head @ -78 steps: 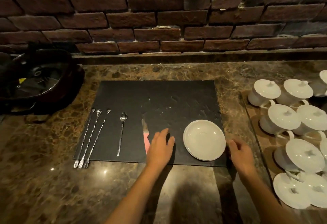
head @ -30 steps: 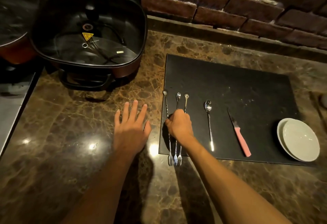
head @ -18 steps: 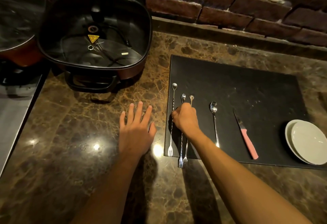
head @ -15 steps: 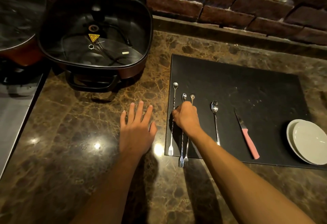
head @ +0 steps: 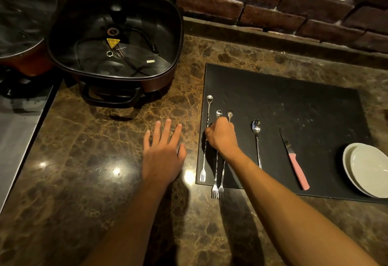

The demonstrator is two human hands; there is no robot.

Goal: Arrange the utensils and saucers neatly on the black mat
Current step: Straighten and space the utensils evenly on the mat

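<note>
Head view: a brown marble counter (head: pixel 100 160) runs under a dark brick wall (head: pixel 273 3). At the back left stands an electric hot pot (head: pixel 117 81) with a glass lid; cables and a yellow warning tag show inside it. The black mat (head: pixel 304 106) carries three long twisted fork-spoons (head: pixel 206 139) at its left edge, two overhanging the front, then a spoon (head: pixel 256 137), a pink-handled knife (head: pixel 295 160) and stacked white saucers (head: pixel 367 169). The left hand (head: pixel 162 156) lies flat, fingers spread, on the counter. The right hand (head: pixel 221 137) is curled over the fork-spoons' shafts; whether it pinches one cannot be told.

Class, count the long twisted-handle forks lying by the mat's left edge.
3: leftmost fork wholly on the black mat; middle fork and right fork under the right hand, tines overhanging.
</note>
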